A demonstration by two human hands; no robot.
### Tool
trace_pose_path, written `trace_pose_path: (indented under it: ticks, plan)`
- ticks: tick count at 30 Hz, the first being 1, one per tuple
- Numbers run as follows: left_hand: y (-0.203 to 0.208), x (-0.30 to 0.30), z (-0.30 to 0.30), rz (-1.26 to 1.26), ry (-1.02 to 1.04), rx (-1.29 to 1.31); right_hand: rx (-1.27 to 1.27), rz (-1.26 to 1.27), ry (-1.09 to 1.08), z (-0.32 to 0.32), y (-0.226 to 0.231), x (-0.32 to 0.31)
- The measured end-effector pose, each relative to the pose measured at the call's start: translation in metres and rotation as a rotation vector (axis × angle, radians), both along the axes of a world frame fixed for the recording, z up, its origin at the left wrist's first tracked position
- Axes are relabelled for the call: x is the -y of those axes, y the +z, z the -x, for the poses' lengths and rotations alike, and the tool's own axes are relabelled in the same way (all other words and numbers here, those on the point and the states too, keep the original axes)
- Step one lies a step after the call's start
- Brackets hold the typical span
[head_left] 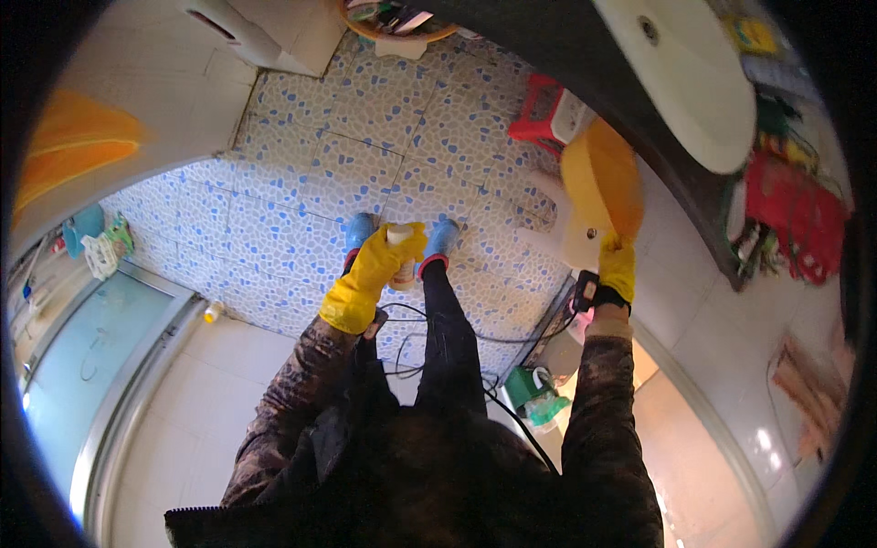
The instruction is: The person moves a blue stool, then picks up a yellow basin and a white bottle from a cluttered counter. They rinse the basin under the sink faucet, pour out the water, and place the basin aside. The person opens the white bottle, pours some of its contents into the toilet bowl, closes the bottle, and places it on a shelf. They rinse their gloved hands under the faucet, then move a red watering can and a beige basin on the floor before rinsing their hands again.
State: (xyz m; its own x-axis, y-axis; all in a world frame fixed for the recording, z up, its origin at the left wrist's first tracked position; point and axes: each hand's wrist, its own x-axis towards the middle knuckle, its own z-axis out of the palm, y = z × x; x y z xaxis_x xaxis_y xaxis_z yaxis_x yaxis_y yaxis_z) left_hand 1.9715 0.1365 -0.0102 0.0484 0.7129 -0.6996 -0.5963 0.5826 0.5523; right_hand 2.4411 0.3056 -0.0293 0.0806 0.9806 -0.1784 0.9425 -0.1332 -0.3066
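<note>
My left hand [388,260], in a yellow rubber glove, is closed around a white bottle [401,234] held above the floor between my feet. The glove covers part of the bottle, and its lower end shows under the fingers. My right hand [618,271], also in a yellow rubber glove, grips the near edge of a yellow plastic basin [614,178]. The basin is tilted on its side, and my fingers are partly hidden at its edge. Dark straps with small devices sit around both wrists.
A red and white stool [553,114] stands beyond the basin, near a dark counter with a white sink [699,82]. A pale stool [546,215] is beside the basin. Black cables [512,340] hang across my legs. A toilet [237,32] stands far left.
</note>
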Motion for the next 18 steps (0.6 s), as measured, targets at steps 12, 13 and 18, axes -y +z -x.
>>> trace_pose_path:
  ticks: [12, 13, 18]
  plan:
    - [-0.064, 0.028, -0.011, 0.031, 0.019, 0.089, 0.268, 0.031, 0.465, -0.082, -0.308, -0.183]
    - [-0.063, 0.027, -0.011, 0.001, -0.011, 0.043, 0.018, -0.149, 0.521, -0.087, -0.329, -0.183]
    - [-0.053, 0.017, -0.018, 0.006, 0.001, 0.076, -1.826, 0.085, -0.985, -0.102, -0.335, -0.18]
